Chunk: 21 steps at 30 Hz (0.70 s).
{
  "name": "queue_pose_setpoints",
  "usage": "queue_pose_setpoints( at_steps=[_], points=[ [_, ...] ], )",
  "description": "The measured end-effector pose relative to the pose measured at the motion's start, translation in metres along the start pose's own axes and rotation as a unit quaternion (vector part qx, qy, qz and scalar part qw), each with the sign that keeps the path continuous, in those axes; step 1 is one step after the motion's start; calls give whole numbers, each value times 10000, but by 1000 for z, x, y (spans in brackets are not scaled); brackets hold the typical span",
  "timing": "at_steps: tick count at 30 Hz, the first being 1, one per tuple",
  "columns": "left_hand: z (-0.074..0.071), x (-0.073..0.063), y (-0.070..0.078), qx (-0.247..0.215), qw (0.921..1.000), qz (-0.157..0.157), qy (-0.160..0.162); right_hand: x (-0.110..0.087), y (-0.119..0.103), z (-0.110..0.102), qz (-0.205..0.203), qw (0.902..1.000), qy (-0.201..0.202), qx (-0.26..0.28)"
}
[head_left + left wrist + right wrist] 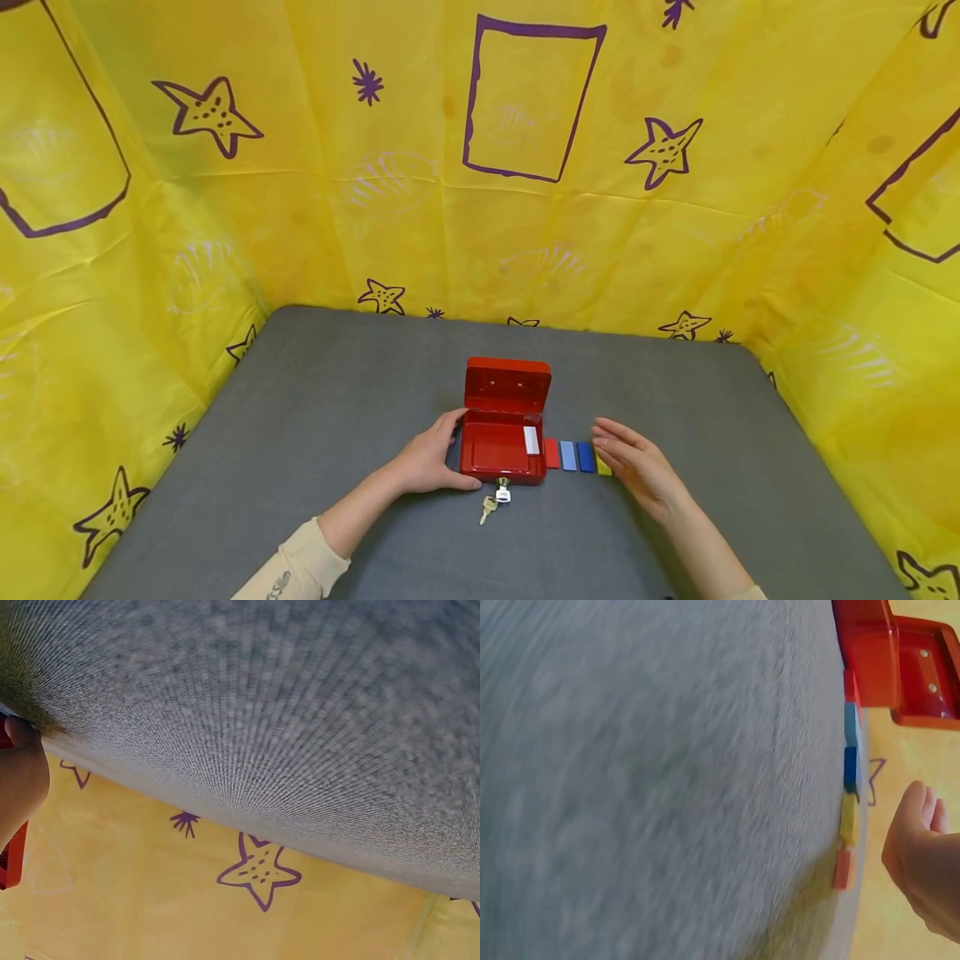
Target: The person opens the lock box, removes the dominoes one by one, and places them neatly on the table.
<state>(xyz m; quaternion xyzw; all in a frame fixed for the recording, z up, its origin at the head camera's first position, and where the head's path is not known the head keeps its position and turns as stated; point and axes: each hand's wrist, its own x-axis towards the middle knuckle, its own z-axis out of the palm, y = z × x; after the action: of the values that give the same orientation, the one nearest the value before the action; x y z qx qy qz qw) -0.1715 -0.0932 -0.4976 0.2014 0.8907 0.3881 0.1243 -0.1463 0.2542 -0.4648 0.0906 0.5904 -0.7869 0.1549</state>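
Note:
A red metal cash box [501,450] stands on the grey table with its lid [507,385] raised. My left hand [429,457] grips its left side, thumb at the front corner and fingers toward the back. Inside, at the right, a white block [531,440] leans or lies. A key [503,492] sits in the front lock, and a second key [488,507] hangs from it. My right hand [637,467] is above the right end of a row of blocks, holding nothing. The row has red [552,453], light blue [568,456], dark blue [585,457], yellow [849,819] and orange [844,870] blocks.
The grey tabletop [337,375] spreads around the box. Yellow cloth [420,225] with purple drawings walls the back and both sides. In the left wrist view only a corner of the red box [11,862] shows beside the hand.

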Motion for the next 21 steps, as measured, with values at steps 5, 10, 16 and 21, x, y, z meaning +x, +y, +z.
queue_pose_setpoints(
  at_steps=[5,10,16,21],
  points=[
    [0,0,0,-9,10000,12,-28,2,2,9,59,9992,-86,385],
    [0,-1,1,-9,10000,1,-19,5,3,20,10,9993,-131,363],
    [0,-1,1,-18,10000,-21,-13,8,3,31,-64,9997,-203,91],
    [1,0,1,14,10000,-73,-13,10,3,38,-182,9993,-315,-114]
  ],
)
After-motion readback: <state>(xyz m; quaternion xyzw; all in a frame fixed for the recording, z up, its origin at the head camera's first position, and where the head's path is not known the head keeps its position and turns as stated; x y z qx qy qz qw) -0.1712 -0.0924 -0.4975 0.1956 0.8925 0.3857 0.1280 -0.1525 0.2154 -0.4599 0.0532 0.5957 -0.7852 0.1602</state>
